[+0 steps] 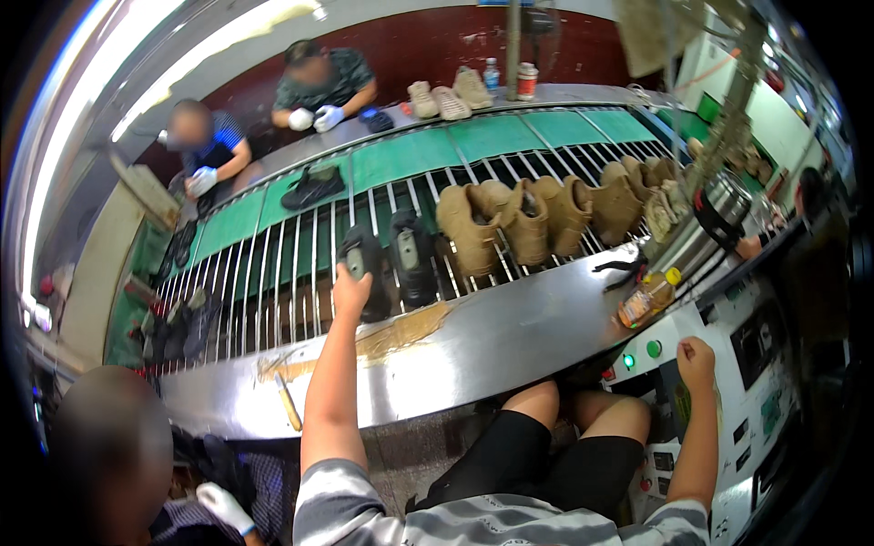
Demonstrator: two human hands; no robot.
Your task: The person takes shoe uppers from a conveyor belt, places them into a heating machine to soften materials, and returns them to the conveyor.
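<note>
My left hand (352, 289) reaches forward over the metal edge and grips a black shoe (366, 257) lying on the roller rack. A second black shoe (414, 261) lies just to its right, apart from my hand; both show a grey-green patch on the upturned face. My right hand (696, 362) hovers at the right with its fingers curled in, beside a white machine panel (674, 391) with green buttons (654, 348). Nothing shows in that hand. Several tan boots (473, 232) stand in a row on the bars, right of the black shoes.
A steel ledge (510, 337) runs before me, with a yellow-handled tool (289, 405) on it. A yellow-capped bottle (648, 298) and a steel flask (722, 209) stand at right. Green belt (401, 164) crosses behind. Gloved co-workers sit opposite and at lower left.
</note>
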